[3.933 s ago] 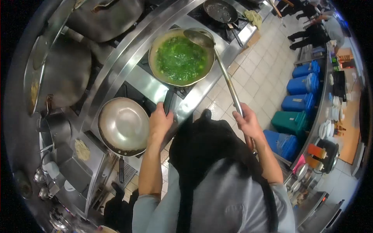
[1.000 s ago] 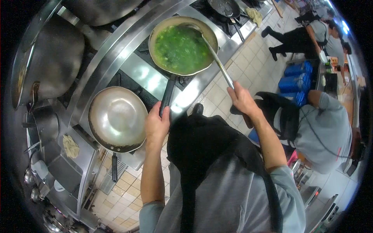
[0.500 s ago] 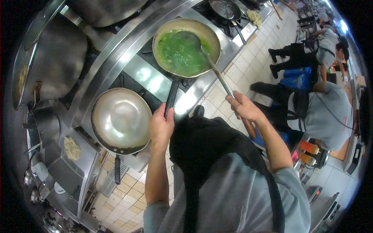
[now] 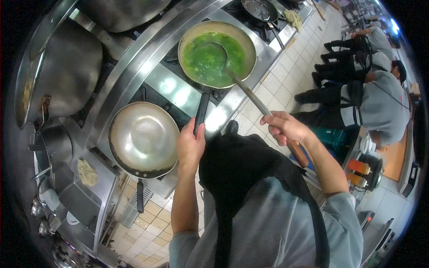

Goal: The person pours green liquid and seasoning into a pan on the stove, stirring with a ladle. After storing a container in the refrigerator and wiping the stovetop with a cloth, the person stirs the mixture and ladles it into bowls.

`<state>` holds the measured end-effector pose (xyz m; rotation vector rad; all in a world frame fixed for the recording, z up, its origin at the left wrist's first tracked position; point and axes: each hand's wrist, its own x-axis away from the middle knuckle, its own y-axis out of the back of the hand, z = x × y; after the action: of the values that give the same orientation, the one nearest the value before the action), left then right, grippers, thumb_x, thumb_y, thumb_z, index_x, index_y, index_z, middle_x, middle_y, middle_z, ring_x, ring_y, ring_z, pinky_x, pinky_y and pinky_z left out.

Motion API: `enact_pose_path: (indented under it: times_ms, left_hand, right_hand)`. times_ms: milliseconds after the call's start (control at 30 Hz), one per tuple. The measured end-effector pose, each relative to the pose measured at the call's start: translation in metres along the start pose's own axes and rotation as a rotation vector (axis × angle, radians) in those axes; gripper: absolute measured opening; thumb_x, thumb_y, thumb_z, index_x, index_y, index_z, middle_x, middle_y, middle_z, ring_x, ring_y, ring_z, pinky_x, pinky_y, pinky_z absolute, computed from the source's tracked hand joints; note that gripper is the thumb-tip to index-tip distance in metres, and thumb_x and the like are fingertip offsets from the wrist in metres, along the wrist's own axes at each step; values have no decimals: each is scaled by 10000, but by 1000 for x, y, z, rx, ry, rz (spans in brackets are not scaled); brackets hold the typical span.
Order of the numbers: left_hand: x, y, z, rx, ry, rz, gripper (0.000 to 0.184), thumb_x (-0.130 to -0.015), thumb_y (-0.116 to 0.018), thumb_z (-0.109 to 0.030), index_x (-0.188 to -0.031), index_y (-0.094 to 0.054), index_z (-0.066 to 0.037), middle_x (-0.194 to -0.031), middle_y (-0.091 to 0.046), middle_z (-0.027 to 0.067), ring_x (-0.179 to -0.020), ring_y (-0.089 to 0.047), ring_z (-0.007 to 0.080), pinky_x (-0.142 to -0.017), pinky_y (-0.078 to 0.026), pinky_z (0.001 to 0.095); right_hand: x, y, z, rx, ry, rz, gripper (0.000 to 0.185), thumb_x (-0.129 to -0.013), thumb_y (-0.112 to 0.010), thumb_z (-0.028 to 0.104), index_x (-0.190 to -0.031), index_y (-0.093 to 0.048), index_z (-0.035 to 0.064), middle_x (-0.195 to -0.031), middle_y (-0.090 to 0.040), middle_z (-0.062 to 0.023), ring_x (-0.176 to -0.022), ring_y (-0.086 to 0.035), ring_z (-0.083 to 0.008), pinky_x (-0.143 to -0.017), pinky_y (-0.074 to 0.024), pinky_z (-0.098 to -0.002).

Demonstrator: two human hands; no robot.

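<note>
My left hand (image 4: pixel 191 142) is wrapped round the black handle of a frying pan (image 4: pixel 250 38) on the stove. Bright green liquid with small bits (image 4: pixel 203 71) fills the pan's bottom. In my right hand (image 4: pixel 286 127) is a long ladle (image 4: pixel 250 94) with a metal shaft and a wooden grip end. Its round bowl lies in the green liquid, near the pan's middle. Left of my left hand stands a second frying pan (image 4: pixel 144 136), bare inside, its handle pointing toward me.
Large metal pots (image 4: pixel 67 71) stand along the left. A small black pan (image 4: pixel 260 10) and a cloth (image 4: pixel 293 20) lie at the far end of the stove. Another cloth (image 4: pixel 86 173) is at lower left. Several people (image 4: pixel 380 105) stand at a counter on the right, near sauce bottles (image 4: pixel 359 166).
The ladle's bowl has moved left and down through the green liquid, and my right hand has shifted slightly down and right. My left hand still holds the pan handle.
</note>
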<state>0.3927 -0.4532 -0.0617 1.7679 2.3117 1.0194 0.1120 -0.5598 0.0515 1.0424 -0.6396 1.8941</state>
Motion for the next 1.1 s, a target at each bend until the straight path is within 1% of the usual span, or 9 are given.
enact_pose_path:
  times_ms: [167, 233, 467, 533, 667, 767, 833, 1033, 1100]
  left_hand:
    - [-1, -3, 4, -6, -3, 3, 467, -973, -626, -304, -1299, -634, 31, -1195, -683, 260, -1097, -668, 404, -949, -524, 429]
    - [0, -2, 1, -10, -13, -3, 471, -972, -628, -306, -1298, -633, 34, -1197, -683, 260, -1097, -668, 405, -948, -525, 430]
    - [0, 1, -5, 0, 31, 53, 479, -969, -635, -306, -1300, -629, 40, -1194, -682, 262, -1083, -668, 412, -943, -523, 436]
    - [0, 2, -7, 3, 31, 59, 480, -968, -636, -305, -1301, -628, 41, -1189, -683, 262, -1076, -669, 413, -938, -523, 435]
    - [-1, -1, 1, 6, 7, 51, 492, -965, -641, -307, -1309, -621, 45, -1182, -683, 266, -1079, -667, 409, -929, -523, 433]
    - [-3, 0, 2, 29, 38, 78, 500, -963, -645, -312, -1311, -619, 47, -1200, -677, 269, -1094, -664, 405, -939, -519, 428]
    - [-3, 1, 2, 43, 77, 111, 505, -963, -647, -315, -1312, -619, 48, -1213, -673, 269, -1104, -661, 403, -949, -516, 425]
    - [-13, -6, 10, 70, -50, 19, 525, -957, -654, -326, -1311, -611, 58, -1237, -659, 286, -1144, -648, 411, -975, -508, 427]
    - [-20, 0, -8, -95, -68, 50, 566, -946, -662, -323, -1357, -567, 54, -1228, -658, 296, -1147, -642, 432, -988, -503, 456]
  right_hand:
    - [4, -11, 5, -120, -18, 77, 288, -1012, -576, 268, -1142, -559, 12, -622, -389, 45, -402, -375, -65, -365, -335, -272]
    - [7, -17, 9, -222, -35, 101, 212, -1013, -599, 225, -1087, -577, 28, -621, -383, 69, -384, -363, -33, -338, -291, -213]
    - [-6, -13, -12, -546, -18, 291, 189, -1001, -593, 185, -1127, -567, 47, -625, -382, 92, -385, -341, -5, -316, -293, -202]
    - [-15, -12, -21, -768, -31, 421, 171, -997, -587, 148, -1135, -568, 49, -631, -387, 88, -378, -342, -3, -302, -302, -201]
    - [-18, -13, -25, -847, -26, 430, 150, -1002, -568, 123, -1135, -567, 55, -634, -381, 87, -368, -336, -10, -294, -298, -208]
    - [-13, -11, -23, -817, 23, 374, 171, -988, -595, 147, -1127, -565, 52, -636, -381, 86, -381, -342, -12, -308, -293, -211]
    - [-2, -15, -14, -591, 94, 134, 221, -960, -617, 163, -1133, -559, 38, -638, -397, 70, -402, -368, -37, -346, -315, -233]
    - [7, -4, -15, -168, 210, -101, 291, -918, -630, 162, -1138, -561, -13, -663, -470, 13, -420, -420, -109, -404, -361, -291]
    - [15, -3, -13, -45, 244, -174, 298, -920, -632, 172, -1135, -566, -24, -673, -492, 4, -422, -433, -107, -407, -366, -295]
